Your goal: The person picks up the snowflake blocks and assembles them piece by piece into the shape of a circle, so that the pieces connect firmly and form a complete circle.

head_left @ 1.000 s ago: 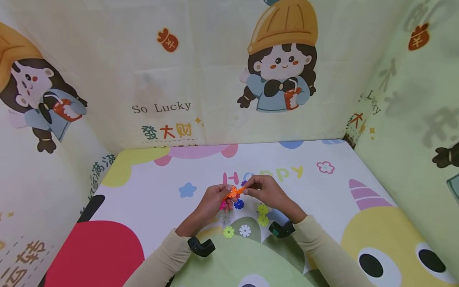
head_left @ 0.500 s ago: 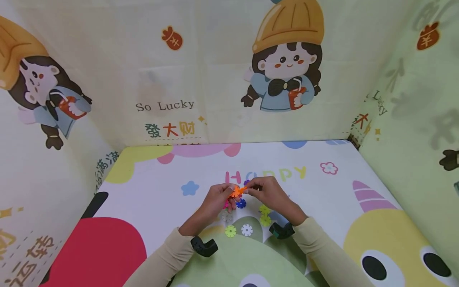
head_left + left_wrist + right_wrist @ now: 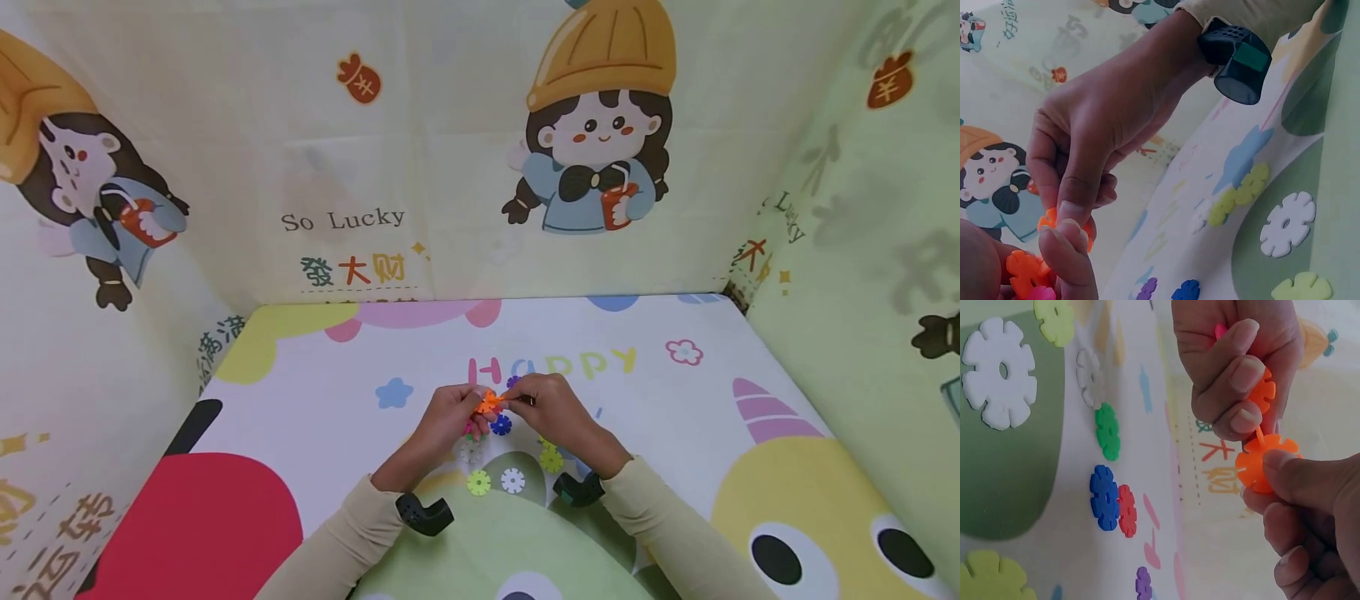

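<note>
My left hand (image 3: 450, 421) and right hand (image 3: 558, 412) meet above the middle of the table. The right thumb and fingers pinch an orange snowflake disc (image 3: 1249, 469), a flat round plastic piece with notches around its edge. In the left fingers is a second orange disc (image 3: 1022, 269), with a pink disc (image 3: 1041, 293) beside it, mostly hidden by the hand. Seen from the right wrist, the pinched disc sits edge to edge with the orange piece in the left hand, close to the left fingertips. Fingers cover part of where they meet.
Loose discs lie on the patterned table below the hands: blue (image 3: 1102, 509), red (image 3: 1126, 515), green (image 3: 1108, 432), purple (image 3: 1142, 584), white (image 3: 1300, 215) and several yellow-green ones (image 3: 551, 460). Printed cloth walls (image 3: 450, 167) stand behind and at both sides.
The right hand has shifted slightly left, nearer the left hand, and its fingers have turned around the orange disc. The left hand keeps its hold, nearly still.
</note>
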A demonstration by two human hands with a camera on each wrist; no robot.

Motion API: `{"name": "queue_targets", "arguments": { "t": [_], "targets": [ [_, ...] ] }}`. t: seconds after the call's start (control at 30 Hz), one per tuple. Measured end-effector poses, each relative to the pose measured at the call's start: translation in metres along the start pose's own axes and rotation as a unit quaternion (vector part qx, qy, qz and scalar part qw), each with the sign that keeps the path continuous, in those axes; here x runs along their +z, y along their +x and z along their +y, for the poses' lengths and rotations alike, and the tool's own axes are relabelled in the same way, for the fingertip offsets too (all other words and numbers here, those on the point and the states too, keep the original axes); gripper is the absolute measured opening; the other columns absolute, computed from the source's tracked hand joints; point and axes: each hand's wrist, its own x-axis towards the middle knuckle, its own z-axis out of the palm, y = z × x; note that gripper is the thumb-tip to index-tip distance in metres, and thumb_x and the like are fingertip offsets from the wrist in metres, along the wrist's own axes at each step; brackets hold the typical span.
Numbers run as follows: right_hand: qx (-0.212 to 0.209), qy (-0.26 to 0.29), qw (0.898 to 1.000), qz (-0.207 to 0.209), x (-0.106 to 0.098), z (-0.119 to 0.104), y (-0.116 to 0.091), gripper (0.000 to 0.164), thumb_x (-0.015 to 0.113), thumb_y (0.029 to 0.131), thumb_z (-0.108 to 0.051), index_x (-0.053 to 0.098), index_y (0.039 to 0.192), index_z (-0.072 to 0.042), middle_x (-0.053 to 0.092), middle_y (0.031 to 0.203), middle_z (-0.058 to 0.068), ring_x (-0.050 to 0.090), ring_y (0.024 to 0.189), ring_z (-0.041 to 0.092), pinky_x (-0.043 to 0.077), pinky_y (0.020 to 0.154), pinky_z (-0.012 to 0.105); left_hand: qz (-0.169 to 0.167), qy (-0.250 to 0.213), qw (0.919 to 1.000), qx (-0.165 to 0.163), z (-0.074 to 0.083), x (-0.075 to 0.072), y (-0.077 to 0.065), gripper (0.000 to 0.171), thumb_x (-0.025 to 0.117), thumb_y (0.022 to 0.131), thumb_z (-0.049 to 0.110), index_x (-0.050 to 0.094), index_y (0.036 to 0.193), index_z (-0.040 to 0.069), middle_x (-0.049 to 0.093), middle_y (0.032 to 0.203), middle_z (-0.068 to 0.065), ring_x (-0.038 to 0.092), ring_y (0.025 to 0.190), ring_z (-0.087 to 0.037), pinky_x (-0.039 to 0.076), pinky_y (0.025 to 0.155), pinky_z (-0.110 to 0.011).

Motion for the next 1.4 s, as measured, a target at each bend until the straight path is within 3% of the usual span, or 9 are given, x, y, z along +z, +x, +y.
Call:
{"name": "queue_targets", "arguments": {
  "t": [0.2, 0.43, 0.63, 0.8, 0.97, 1.07, 1.23, 1.4],
  "targets": [
    [0.005, 0.011, 1.0, -0.011, -0.003, 0.001, -0.001, 0.009, 0.078, 0.08, 0.0, 0.075, 0.087, -0.006, 0.069, 0.081, 0.0, 0.057, 0.066, 0.007, 0.051, 0.059, 0.02, -0.043, 0.008, 0.999, -0.003, 0.002, 0.001, -0.003, 0.032, 0.04, 0.106, 0.02, 0.054, 0.12, -0.005, 0.065, 0.08, -0.008, 0.059, 0.059, -0.014, 0.05, 0.057, -0.023],
    [0.031, 0.023, 0.997, -0.074, -0.008, 0.006, -0.004, 0.009, 0.076, 0.085, -0.012, 0.075, 0.095, -0.01, 0.068, 0.085, -0.007, 0.053, 0.067, 0.007, 0.049, 0.059, 0.023, -0.069, -0.015, 0.9974, -0.01, 0.0, 0.007, -0.008, 0.027, 0.032, 0.103, 0.015, 0.053, 0.109, -0.002, 0.062, 0.078, -0.008, 0.054, 0.053, -0.014, 0.049, 0.056, -0.021],
    [0.066, 0.012, 0.99, -0.12, -0.013, 0.013, -0.01, 0.012, 0.074, 0.088, -0.018, 0.075, 0.096, -0.009, 0.066, 0.082, -0.01, 0.053, 0.067, 0.006, 0.049, 0.06, 0.023, -0.043, -0.017, 0.9986, -0.026, -0.005, 0.008, -0.007, 0.026, 0.037, 0.102, 0.018, 0.054, 0.11, -0.001, 0.06, 0.078, -0.008, 0.051, 0.051, -0.014, 0.049, 0.055, -0.022],
    [0.082, 0.004, 0.99, -0.116, -0.018, 0.02, -0.014, 0.009, 0.073, 0.088, -0.015, 0.075, 0.094, -0.008, 0.068, 0.083, -0.007, 0.054, 0.067, 0.006, 0.049, 0.061, 0.023, -0.013, -0.005, 0.9994, -0.031, -0.004, 0.007, -0.004, 0.038, 0.043, 0.104, 0.034, 0.054, 0.119, 0.001, 0.06, 0.081, -0.008, 0.049, 0.054, -0.014, 0.046, 0.055, -0.022],
    [0.099, 0.016, 0.989, -0.108, -0.02, 0.029, -0.015, 0.01, 0.071, 0.09, -0.013, 0.075, 0.096, -0.006, 0.069, 0.085, -0.002, 0.055, 0.067, 0.008, 0.049, 0.059, 0.025, 0.028, 0.037, 0.9982, -0.038, -0.004, 0.008, -0.002, 0.052, 0.054, 0.096, 0.051, 0.06, 0.126, 0.009, 0.058, 0.079, -0.009, 0.047, 0.053, -0.014, 0.042, 0.05, -0.02],
    [0.119, 0.011, 0.987, -0.105, -0.022, 0.034, -0.017, 0.01, 0.071, 0.09, -0.013, 0.075, 0.096, -0.006, 0.069, 0.085, -0.005, 0.054, 0.068, 0.008, 0.048, 0.058, 0.025, 0.029, 0.042, 0.9977, -0.044, -0.005, 0.008, -0.003, 0.049, 0.059, 0.094, 0.049, 0.063, 0.123, 0.01, 0.06, 0.081, -0.013, 0.048, 0.051, -0.014, 0.04, 0.048, -0.02],
    [0.146, -0.003, 0.984, -0.103, -0.027, 0.043, -0.022, 0.009, 0.072, 0.088, -0.01, 0.075, 0.096, -0.007, 0.067, 0.084, -0.007, 0.055, 0.07, 0.01, 0.048, 0.059, 0.026, 0.025, 0.039, 0.9981, -0.04, -0.007, 0.006, -0.004, 0.045, 0.057, 0.097, 0.045, 0.064, 0.119, 0.007, 0.063, 0.086, -0.011, 0.05, 0.054, -0.014, 0.04, 0.049, -0.02],
    [0.152, -0.012, 0.983, -0.098, -0.031, 0.053, -0.029, 0.009, 0.072, 0.087, -0.006, 0.075, 0.095, -0.006, 0.067, 0.087, -0.004, 0.056, 0.072, 0.011, 0.049, 0.061, 0.026, 0.032, 0.025, 0.9989, -0.025, -0.008, 0.001, -0.004, 0.047, 0.054, 0.098, 0.044, 0.059, 0.122, 0.004, 0.063, 0.099, -0.017, 0.058, 0.063, -0.015, 0.047, 0.058, -0.022]
  ]
}}
